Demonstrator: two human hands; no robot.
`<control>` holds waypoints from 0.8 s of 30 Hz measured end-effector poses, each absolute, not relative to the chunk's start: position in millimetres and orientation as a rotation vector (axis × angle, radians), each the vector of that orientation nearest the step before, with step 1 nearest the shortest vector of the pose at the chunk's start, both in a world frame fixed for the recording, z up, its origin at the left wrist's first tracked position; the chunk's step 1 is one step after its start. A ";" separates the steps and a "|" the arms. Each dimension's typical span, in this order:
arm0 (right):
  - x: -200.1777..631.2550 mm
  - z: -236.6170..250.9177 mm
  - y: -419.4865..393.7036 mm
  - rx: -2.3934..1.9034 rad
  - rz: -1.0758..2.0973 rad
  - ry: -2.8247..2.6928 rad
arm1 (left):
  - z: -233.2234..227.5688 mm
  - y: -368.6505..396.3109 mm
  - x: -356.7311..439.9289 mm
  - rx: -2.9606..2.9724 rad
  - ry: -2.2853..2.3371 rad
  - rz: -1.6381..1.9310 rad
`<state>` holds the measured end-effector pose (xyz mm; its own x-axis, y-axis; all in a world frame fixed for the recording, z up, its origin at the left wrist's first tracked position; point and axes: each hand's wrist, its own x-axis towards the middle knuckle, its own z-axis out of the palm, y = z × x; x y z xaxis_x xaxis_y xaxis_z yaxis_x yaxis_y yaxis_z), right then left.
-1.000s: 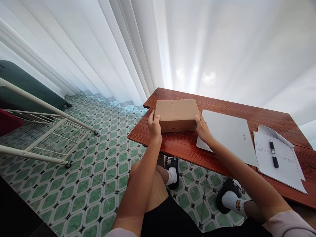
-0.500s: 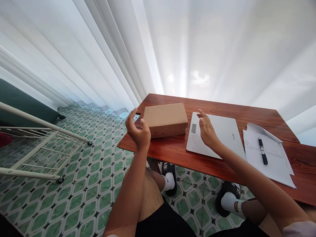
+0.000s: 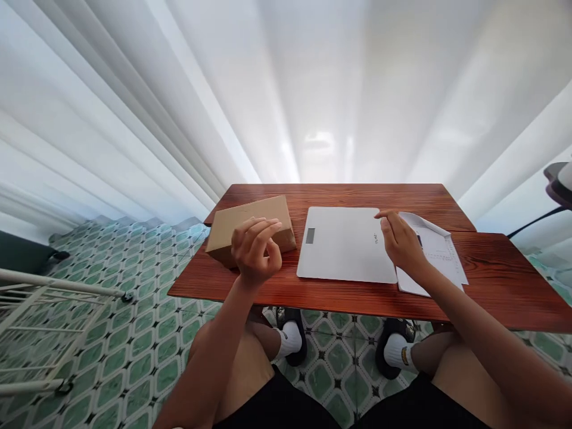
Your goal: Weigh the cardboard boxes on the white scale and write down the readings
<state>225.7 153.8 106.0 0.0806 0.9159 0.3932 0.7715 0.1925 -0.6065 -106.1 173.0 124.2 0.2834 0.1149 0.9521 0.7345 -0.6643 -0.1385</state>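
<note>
Head view: left hand (image 3: 256, 251) (loosely curled) near box (image 3: 250, 210), right hand (image 3: 401, 243).

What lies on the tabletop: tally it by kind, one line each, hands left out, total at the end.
Cardboard box: 1
White flat panel with a small dark window: 1
Stack of paper, sheets too overlapped to count: 1
Pen, mostly hidden by the right hand: 1
Total: 4

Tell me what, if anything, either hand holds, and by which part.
Nothing appears to be held. In view, the loosely curled left hand overlaps the box; the right hand overlaps the scale and paper, with no visible grip.
</note>
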 end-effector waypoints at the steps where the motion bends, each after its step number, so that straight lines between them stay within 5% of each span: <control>1: 236.7 107.5 151.4 -1.646 0.241 -1.690 | 127.5 173.1 -94.0 -2.028 -0.715 -1.381; 13: 336.3 91.6 123.9 -2.071 0.074 -1.602 | 134.0 168.4 62.2 -2.317 0.078 -1.214; 24: 345.8 59.5 129.7 -2.155 0.255 -1.890 | 70.8 139.4 156.1 -2.507 0.512 -1.004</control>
